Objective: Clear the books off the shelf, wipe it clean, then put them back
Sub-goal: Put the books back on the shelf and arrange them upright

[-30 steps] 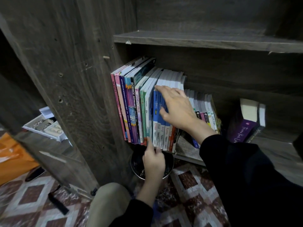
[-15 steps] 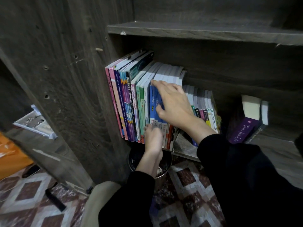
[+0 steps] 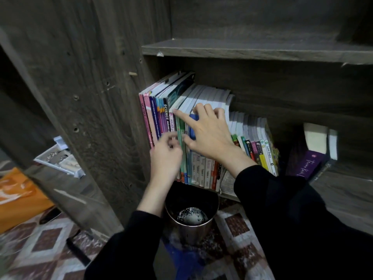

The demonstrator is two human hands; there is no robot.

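A row of upright books (image 3: 161,118) fills the left part of the lower shelf (image 3: 343,190), with pink, purple, green, blue and white spines. My right hand (image 3: 210,136) lies on the tall books in the middle. Its fingers curl over their top edges, the forefinger points left and the thumb presses on the spines. My left hand (image 3: 166,156), blurred, is up against the spines just left of it, over the green and white books. I cannot tell how its fingers hold. Shorter books (image 3: 262,150) stand further right.
A purple book (image 3: 308,164) leans against a thick white one at the right. A metal bin (image 3: 191,221) stands on the patterned floor right below my hands. The upper shelf board (image 3: 242,51) hangs close above. An orange bag (image 3: 18,199) and a white tray (image 3: 58,160) lie at the left.
My left hand rose from the bin's rim up to the book spines. My right hand shifted slightly, its fingers now hooked over the tops of the tall books.
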